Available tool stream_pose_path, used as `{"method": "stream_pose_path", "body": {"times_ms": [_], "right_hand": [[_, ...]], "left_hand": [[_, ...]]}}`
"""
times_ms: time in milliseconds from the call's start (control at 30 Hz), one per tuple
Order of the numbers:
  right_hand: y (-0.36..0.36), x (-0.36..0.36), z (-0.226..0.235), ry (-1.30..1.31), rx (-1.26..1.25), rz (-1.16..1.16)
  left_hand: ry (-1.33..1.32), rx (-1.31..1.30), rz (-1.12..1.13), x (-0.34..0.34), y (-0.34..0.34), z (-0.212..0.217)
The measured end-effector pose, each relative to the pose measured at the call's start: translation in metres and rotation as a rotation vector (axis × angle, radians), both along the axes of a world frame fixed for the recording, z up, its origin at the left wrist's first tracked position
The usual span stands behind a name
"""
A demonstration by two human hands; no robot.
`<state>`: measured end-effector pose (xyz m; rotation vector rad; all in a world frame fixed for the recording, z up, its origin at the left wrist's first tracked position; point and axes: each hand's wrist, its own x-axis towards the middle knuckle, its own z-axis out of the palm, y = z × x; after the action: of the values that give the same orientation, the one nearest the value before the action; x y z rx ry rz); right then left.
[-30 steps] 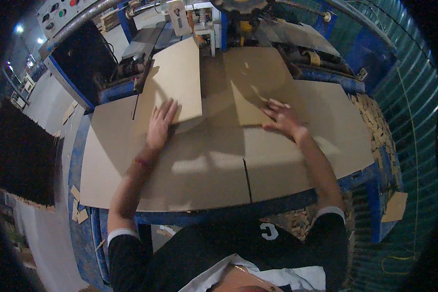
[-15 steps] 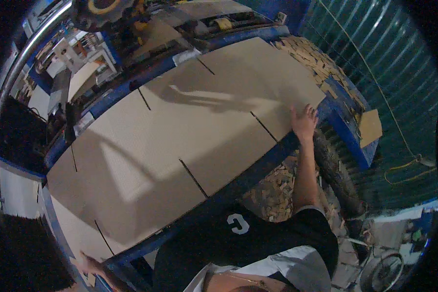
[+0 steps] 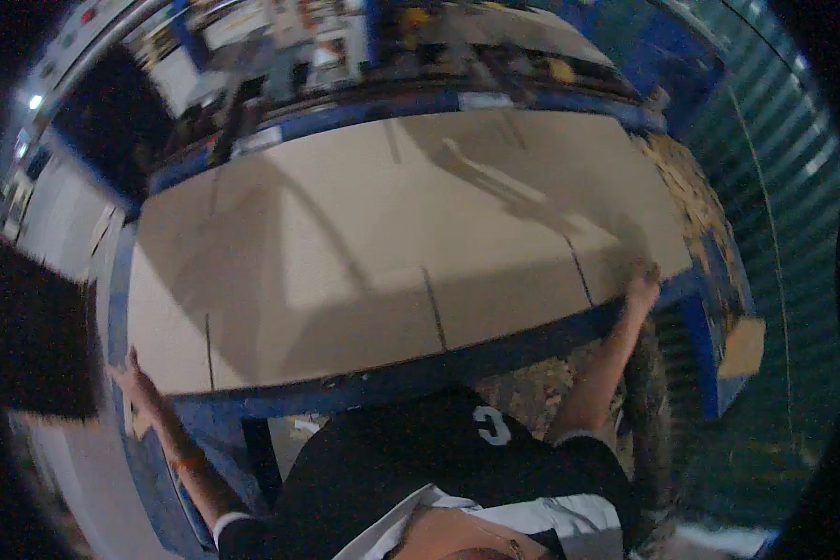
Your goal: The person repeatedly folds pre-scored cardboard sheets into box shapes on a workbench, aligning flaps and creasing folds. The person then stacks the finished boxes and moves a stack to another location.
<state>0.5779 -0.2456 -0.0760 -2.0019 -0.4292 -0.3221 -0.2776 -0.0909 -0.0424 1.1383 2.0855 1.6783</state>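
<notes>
A large tan corrugated cardboard sheet [image 3: 373,271] lies across a blue machine bed, with dark narrow slots cut in from its near and far long edges. At its near left corner is my left hand [image 3: 140,385], fingers apart, beside the short edge. My right hand [image 3: 641,287] rests at the near edge towards the right end, its fingertips on the board and somewhat blurred. Both hands look open rather than wrapped round the sheet. Shadows fall over the board's surface.
Cardboard scraps [image 3: 686,182] are heaped past the sheet's right end, and more offcuts [image 3: 532,392] lie below the near edge. A loose cardboard piece [image 3: 744,347] hangs at the blue frame's right corner. Machine rollers [image 3: 345,89] run behind. Green corrugated metal [image 3: 765,233] stands at right.
The view has turned, so the sheet appears more level. My left hand shows more fully at the near left corner. The right hand appears farther right and lower, still at the near edge.
</notes>
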Motion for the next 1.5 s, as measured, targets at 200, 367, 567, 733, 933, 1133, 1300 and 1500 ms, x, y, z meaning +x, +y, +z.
{"method": "stream_pose_path", "body": {"times_ms": [200,367,567,733,933,1133,1300,1500], "right_hand": [[-0.001,0.012,0.016,0.290,0.510,0.038],[0.003,-0.012,0.067,0.433,1.036,0.083],[0.013,-0.020,0.134,0.049,0.747,0.300],[0.036,0.029,0.156,0.090,0.804,0.338],[0.072,0.084,0.157,0.193,0.693,0.271],[0.011,-0.029,0.183,-0.040,0.444,0.527],[-0.033,-0.168,0.107,-0.455,0.103,0.636],[-0.018,-0.211,0.055,-0.885,-0.532,1.481]], "left_hand": [[-0.162,-0.134,-0.017,0.024,-0.024,-0.025],[0.027,-0.050,0.175,0.067,-0.030,0.026],[-0.109,0.030,-0.011,0.050,-0.028,0.063],[0.265,-0.082,0.263,0.054,-0.005,0.050],[0.109,0.319,0.136,0.054,0.007,0.046],[-0.318,0.146,-0.169,-0.023,0.029,-0.003],[-0.741,0.243,-0.279,0.023,-0.021,0.009],[0.536,-0.051,-0.748,0.189,-0.088,0.040]]}}
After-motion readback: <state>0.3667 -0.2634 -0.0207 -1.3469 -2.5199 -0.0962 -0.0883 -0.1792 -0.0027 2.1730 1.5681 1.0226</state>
